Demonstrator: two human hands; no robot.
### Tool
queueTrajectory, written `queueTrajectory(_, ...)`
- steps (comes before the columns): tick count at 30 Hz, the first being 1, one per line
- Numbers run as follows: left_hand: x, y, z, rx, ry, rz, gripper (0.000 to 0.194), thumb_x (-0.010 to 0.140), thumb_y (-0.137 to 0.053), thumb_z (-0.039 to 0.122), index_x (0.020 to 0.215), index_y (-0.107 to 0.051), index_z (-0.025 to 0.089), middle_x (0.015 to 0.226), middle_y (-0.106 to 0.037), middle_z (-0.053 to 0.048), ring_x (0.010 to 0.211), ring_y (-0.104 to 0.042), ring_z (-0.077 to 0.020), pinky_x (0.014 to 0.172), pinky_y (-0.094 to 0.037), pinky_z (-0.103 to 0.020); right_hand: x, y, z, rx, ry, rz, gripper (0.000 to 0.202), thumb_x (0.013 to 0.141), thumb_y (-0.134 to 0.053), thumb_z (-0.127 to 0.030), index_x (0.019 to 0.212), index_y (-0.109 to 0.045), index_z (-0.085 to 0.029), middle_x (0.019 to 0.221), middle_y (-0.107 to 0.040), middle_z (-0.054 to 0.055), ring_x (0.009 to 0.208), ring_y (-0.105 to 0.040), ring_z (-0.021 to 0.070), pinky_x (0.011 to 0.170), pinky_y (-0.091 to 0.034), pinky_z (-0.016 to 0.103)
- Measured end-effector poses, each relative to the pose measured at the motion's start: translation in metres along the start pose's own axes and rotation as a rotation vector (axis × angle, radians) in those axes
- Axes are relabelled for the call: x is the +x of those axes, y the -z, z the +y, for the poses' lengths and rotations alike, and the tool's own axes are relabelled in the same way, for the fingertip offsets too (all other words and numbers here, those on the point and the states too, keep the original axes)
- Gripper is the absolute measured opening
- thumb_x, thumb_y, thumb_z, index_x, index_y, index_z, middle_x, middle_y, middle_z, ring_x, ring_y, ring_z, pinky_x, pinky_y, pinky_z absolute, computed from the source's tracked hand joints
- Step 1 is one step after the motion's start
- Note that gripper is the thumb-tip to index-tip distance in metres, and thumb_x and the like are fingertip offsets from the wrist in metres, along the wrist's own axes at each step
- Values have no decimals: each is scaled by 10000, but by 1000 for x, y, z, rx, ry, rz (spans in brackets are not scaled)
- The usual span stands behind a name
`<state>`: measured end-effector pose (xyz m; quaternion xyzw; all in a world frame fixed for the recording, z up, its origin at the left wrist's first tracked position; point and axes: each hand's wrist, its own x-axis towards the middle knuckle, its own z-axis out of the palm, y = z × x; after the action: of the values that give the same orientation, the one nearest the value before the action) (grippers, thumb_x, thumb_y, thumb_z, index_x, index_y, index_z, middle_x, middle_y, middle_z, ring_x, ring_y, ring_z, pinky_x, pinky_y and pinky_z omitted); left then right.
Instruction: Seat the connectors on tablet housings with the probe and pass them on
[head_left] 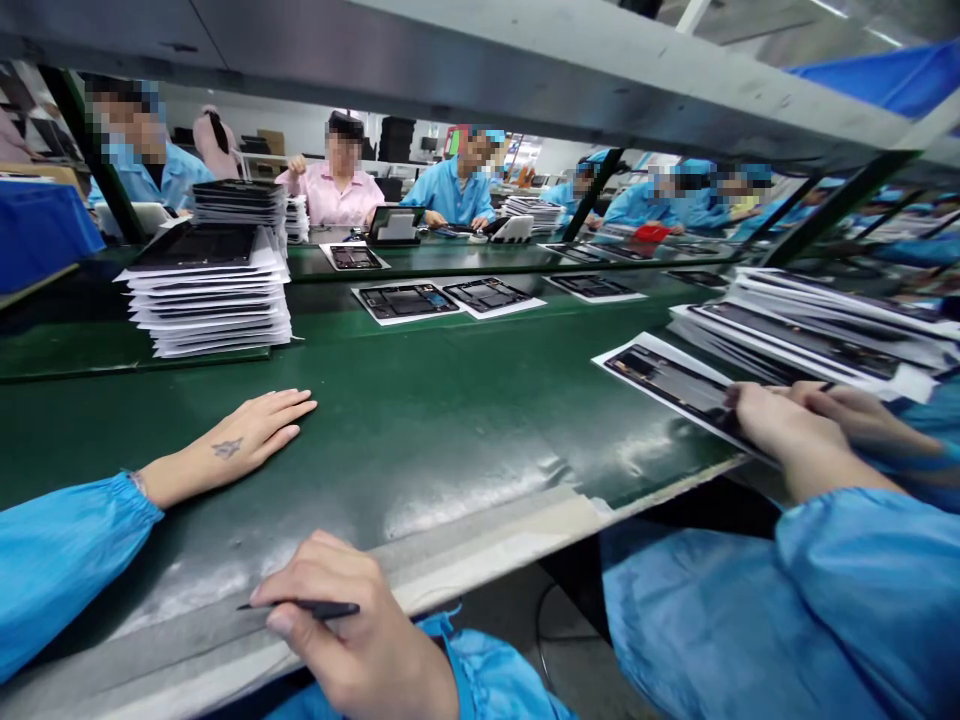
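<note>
My left hand (251, 440) lies flat on the green worktop (420, 420), fingers stretched out and nothing under them that I can see. A small dark mark shows on its back. Close to the table's front edge, my right hand (375, 625) pinches a thin black pointed tool (322, 607) between thumb and fingers. The tool's tip points left, over the grey strip (202, 625) along the edge. Whether it is a pair of tweezers or a pick, I cannot tell.
Beside me on the right, a co-worker's hands (795, 430) hold a dark device panel (667, 380) on white paper, near a stack of panels (817, 330). Another tall stack (214, 290) stands at back left. Several panels (409, 300) lie on the belt. A shelf (450, 85) hangs overhead.
</note>
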<state>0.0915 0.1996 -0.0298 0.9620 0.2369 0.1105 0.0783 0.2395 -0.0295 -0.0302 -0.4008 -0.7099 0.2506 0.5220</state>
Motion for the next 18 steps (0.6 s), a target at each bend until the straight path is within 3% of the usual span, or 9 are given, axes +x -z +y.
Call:
queueTrajectory(11,0,-6,-11,19,-37,-6,516,1074,-310,521,1547,-399,336,1628,-392,2,1504,-370,-223,1250,-327,-456,0,1,-3,18,24,16,338,1052,-474,-409,1013,-716,-177,850,-730,42,752,-584,137,743,-509,274)
queueTrajectory(18,-2,-3,-5,16,-16,-6,523,1076,-295,522,1543,-411,316,1623,-400,-21,1491,-392,-236,1240,-335,-470,-1,2,-3,6,-9,-18,348,1055,-454,-432,1030,-703,-191,853,-722,46,768,-592,148,772,-524,295)
